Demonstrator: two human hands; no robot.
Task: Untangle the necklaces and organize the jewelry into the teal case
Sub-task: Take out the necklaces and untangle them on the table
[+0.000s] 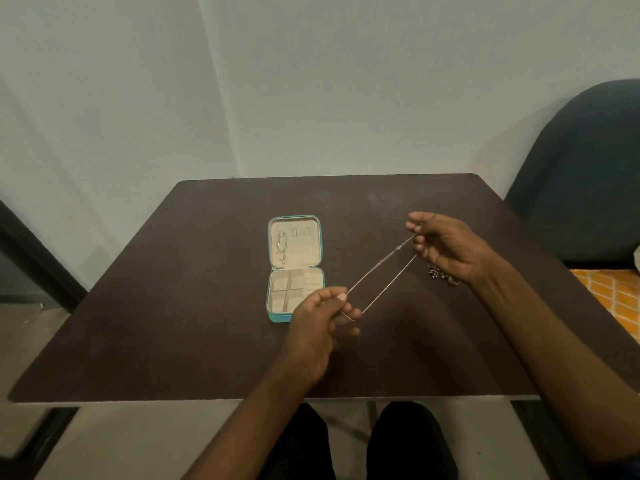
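1. The left hand (320, 315) is held over the dark counter (173, 306), fingers curled, with the thumb and forefinger pinching the near end of a thin silver necklace (377, 271); a small loop of chain curls out just below those fingertips.
2. The right hand (446, 247) is raised farther away and off to the right of the left hand, its fingers bent and pinching the far end of the same necklace.
3. Between the two hands the necklace runs taut as two fine strands, clear of the counter; they lie close together at the right hand and spread apart toward the left hand. A small knot or clasp shows on the upper strand, near the right hand; which it is cannot be told.
4. The teal case (295, 268) lies open on the counter, just to the left of the left hand and partly hidden behind its knuckles at the near right corner.
5. The far half of the case, its lid, has a cream lining with a chain (282, 245) hanging at its left side. The near half is divided into cream compartments.
6. A few small pieces of jewelry (438, 273) lie on the counter just under the right hand's wrist, too small and dark to make out singly.
7. A dark blue chair (581, 174) stands beyond the right hand, past the counter's right edge.
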